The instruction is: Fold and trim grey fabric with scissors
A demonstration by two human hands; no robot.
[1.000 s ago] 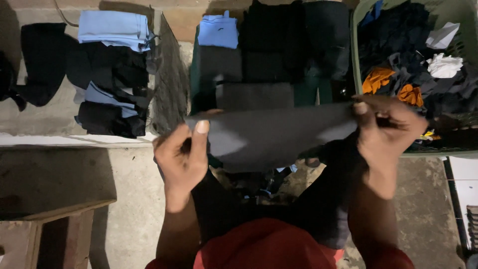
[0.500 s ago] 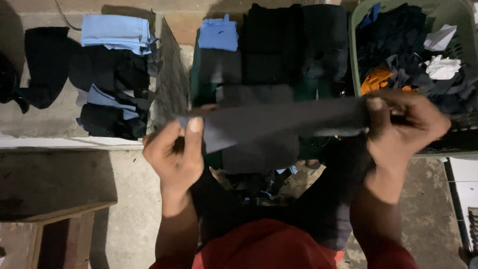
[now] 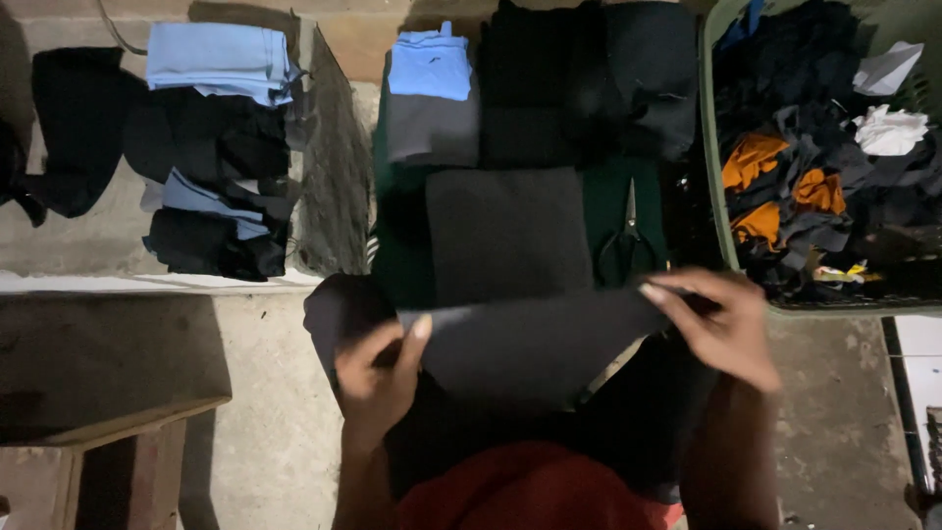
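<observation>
since the earlier frames my hands have dropped and drawn nearer to me, so the dark grey cloth [image 3: 535, 344] that i had stretched high, over the folded stack, now hangs lower, just below the grey folded piece [image 3: 508, 231] lying on top of the green cloth [image 3: 618, 201]. that piece shows whole again, which it did not a moment ago, and to me this looks like the fold being squared before the cloth goes anywhere. from the head view, my left hand [image 3: 378, 378] pinches the cloth's left corner, thumb up on the near face and fingers curled behind. my right hand [image 3: 721, 329] pinches the right end, fingers laid flat along the top edge. the cloth is taut between them, held in the air over my lap, touching nothing on the floor as far as i can tell. a pair of scissors [image 3: 628, 236] lies on the green cloth just above my right hand. to the right stands a green basket [image 3: 714, 147] heaped with dark, orange and white scraps. far left sits a pile of black and light blue clothes [image 3: 216, 147].
</observation>
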